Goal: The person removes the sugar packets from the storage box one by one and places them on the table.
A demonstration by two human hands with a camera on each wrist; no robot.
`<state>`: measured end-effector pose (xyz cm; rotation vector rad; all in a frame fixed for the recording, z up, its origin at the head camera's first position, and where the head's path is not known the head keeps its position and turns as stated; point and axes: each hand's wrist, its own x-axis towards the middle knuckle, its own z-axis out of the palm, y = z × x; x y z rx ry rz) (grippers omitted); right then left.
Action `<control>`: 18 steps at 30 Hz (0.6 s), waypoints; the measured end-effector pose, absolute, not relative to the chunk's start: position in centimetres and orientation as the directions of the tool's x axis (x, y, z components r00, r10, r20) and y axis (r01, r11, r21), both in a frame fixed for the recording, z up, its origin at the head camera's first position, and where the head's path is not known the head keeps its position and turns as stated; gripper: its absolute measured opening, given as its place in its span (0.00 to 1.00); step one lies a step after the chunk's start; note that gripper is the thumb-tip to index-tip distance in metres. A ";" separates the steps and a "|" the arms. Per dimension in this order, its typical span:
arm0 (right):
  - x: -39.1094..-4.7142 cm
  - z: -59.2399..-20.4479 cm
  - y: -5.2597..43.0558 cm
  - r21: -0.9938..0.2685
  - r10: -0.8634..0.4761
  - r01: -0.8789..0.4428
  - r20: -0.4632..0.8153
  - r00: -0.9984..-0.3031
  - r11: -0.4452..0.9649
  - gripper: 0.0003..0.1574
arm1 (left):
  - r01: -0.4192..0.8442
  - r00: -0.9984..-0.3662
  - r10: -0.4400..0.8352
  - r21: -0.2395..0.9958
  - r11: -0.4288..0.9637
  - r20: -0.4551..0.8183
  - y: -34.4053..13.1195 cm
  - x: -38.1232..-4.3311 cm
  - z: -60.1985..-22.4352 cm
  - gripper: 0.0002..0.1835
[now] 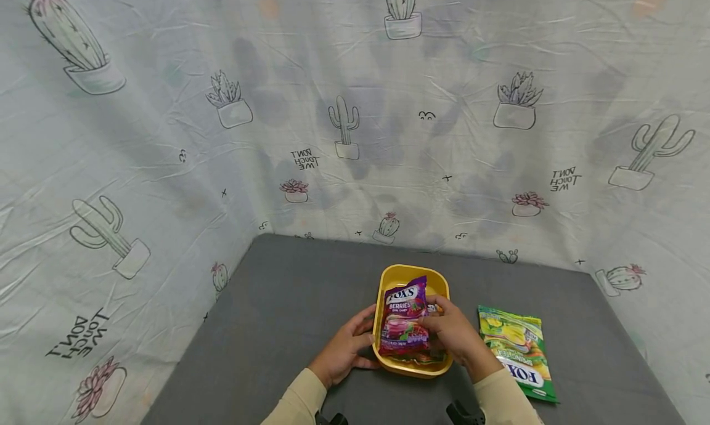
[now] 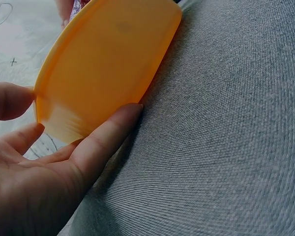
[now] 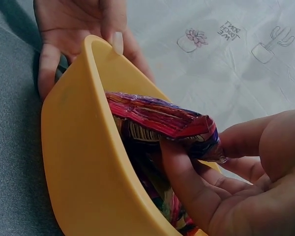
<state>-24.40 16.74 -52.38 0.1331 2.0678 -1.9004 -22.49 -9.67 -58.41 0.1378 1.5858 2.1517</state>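
A purple candy bag (image 1: 403, 317) marked FOX'S Berries is held at its right edge by my right hand (image 1: 456, 332). In the right wrist view the thumb and fingers pinch the bag's (image 3: 162, 120) end, with a barcode on its side. It leans within a yellow plastic tub (image 1: 413, 371). Under it, partly hidden, lies another colourful packet (image 1: 435, 356). My left hand (image 1: 346, 350) holds the tub's left side; in the left wrist view the thumb meets the rim and the fingers spread along the outer wall (image 2: 108, 64).
To the right of the tub, a green and yellow FOX'S candy bag (image 1: 518, 354) lies flat on the grey table (image 1: 299, 289). A pale cloth (image 1: 388, 141) printed with cacti hangs around the table's back and sides.
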 end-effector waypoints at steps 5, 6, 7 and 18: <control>-24.4 -52.5 16.6 -0.954 -0.124 0.284 -0.295 -0.947 0.101 0.27 | -0.304 -0.888 0.418 0.926 -0.223 -0.191 -9.7 -22.5 -58.4 0.37; -24.3 -52.5 16.5 -0.954 -0.119 0.283 -0.293 -0.949 0.100 0.26 | -0.304 -0.888 0.419 0.927 -0.221 -0.192 -9.7 -22.5 -58.4 0.37; -24.3 -52.5 16.5 -0.954 -0.115 0.283 -0.293 -0.949 0.097 0.24 | -0.305 -0.888 0.419 0.926 -0.221 -0.192 -9.8 -22.5 -58.5 0.37; -24.0 -52.4 16.5 -0.963 -0.106 0.258 -0.265 -0.958 0.076 0.19 | -0.308 -0.887 0.418 0.925 -0.223 -0.195 -9.7 -22.4 -58.5 0.38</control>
